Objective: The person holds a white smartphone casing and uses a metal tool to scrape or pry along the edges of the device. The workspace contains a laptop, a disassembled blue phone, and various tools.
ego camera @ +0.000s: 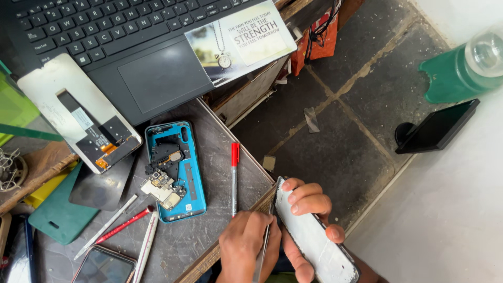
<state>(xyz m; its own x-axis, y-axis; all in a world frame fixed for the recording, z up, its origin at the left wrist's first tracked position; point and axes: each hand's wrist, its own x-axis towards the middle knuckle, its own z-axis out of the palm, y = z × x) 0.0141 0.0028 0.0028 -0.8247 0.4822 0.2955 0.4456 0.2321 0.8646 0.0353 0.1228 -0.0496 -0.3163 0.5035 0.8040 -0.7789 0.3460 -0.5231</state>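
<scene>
1. Head view. Phone frame [314, 238]: long, slim, pale silvery inner face with dark edges, held tilted off the near edge of the worktable [220, 157], over the dark floor.
2. Blue phone shell [175, 170] lies open on the worktable, left of the phone frame. Inside it: a dark part near the top, a small circuit board [160, 187] lower down.
3. Red-capped pen [234, 178] lies on the worktable between shell and frame.
4. Detached screen panel [78, 112] rests partly on the laptop [131, 47], at the far side of the worktable.
5. Right hand [309, 230]: fingers curled over the frame's far edge, thumb under the near one, gripping it.
6. Left hand [246, 249]: fingers pinched round a thin metal tool [263, 251], tip touching the frame's near edge.
</scene>
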